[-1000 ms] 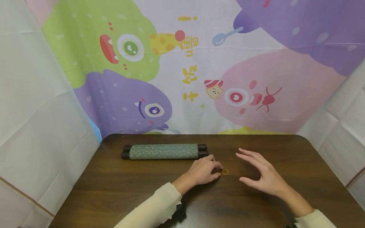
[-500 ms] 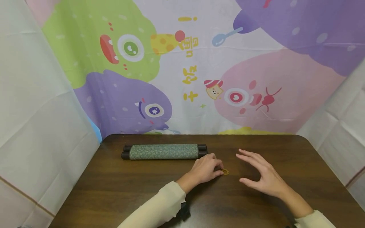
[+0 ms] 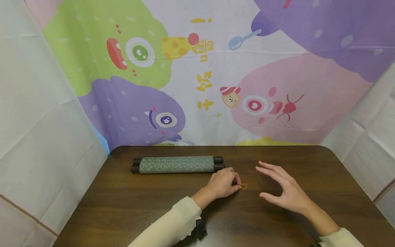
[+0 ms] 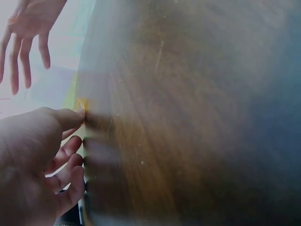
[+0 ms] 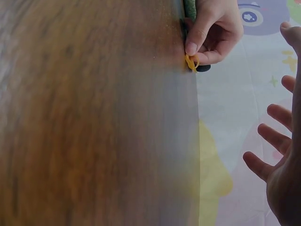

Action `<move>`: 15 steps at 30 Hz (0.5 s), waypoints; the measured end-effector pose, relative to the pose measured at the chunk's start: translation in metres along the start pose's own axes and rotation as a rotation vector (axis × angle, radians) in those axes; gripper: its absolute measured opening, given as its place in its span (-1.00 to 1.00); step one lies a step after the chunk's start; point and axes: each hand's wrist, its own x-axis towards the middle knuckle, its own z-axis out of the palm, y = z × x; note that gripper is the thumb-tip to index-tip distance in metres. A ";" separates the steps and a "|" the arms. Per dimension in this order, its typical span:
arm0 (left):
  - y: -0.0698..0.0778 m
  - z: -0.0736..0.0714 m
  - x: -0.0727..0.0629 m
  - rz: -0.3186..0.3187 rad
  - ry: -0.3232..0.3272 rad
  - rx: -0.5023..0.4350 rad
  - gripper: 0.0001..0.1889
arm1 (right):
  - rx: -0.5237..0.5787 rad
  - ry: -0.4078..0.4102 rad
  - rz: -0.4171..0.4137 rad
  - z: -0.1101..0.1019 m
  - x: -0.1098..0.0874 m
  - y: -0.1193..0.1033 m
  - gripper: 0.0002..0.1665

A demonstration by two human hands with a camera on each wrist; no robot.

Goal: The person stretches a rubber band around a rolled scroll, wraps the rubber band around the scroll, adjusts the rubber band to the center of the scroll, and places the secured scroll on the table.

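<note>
A yellow rubber band (image 3: 244,186) is pinched at its left side between the thumb and index finger of my left hand (image 3: 223,183), low over the dark wooden table (image 3: 234,219). The right wrist view shows the looped rubber band (image 5: 191,62) hanging from those fingertips. To the right, my right hand (image 3: 285,188) is held with fingers spread and thumb apart, nothing in it. Behind the left hand lies a rolled scroll (image 3: 177,164) with green patterned cloth and two pairs of black rod ends, the near right end close to the left knuckles.
A cloth backdrop (image 3: 197,130) with cartoon creatures hangs behind the table's far edge. White panels (image 3: 40,137) stand on the left and right sides. Cream sleeves (image 3: 168,223) cover both forearms, with a dark wrist device (image 3: 199,229) under the left one.
My left fingers have come together on the rubber band, which looks narrower now. The right hand and the scroll have stayed in place.
</note>
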 end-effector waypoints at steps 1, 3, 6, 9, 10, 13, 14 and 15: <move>0.000 0.000 0.000 0.000 0.000 -0.001 -0.91 | 0.000 -0.001 0.003 0.000 0.000 0.000 0.07; 0.000 -0.001 -0.001 0.000 0.001 -0.003 -0.90 | 0.002 -0.002 0.006 0.000 0.000 -0.001 0.08; -0.001 0.000 -0.001 0.002 0.004 -0.013 -0.90 | 0.005 0.002 -0.002 0.000 0.001 -0.001 0.08; -0.002 0.001 -0.001 0.007 0.018 -0.028 -0.90 | 0.002 0.016 -0.033 0.000 0.002 -0.001 0.08; 0.000 -0.003 -0.002 0.007 0.020 -0.042 -0.90 | 0.001 0.021 -0.043 0.000 0.003 -0.001 0.08; 0.003 -0.010 -0.006 0.010 0.046 -0.060 -0.92 | 0.006 0.026 -0.053 -0.001 0.005 -0.002 0.08; 0.005 -0.015 -0.008 0.012 0.054 -0.066 -0.92 | 0.008 0.026 -0.052 -0.001 0.006 -0.002 0.08; 0.008 -0.021 -0.011 0.011 0.058 -0.077 -0.92 | 0.012 0.026 -0.046 -0.002 0.006 -0.003 0.09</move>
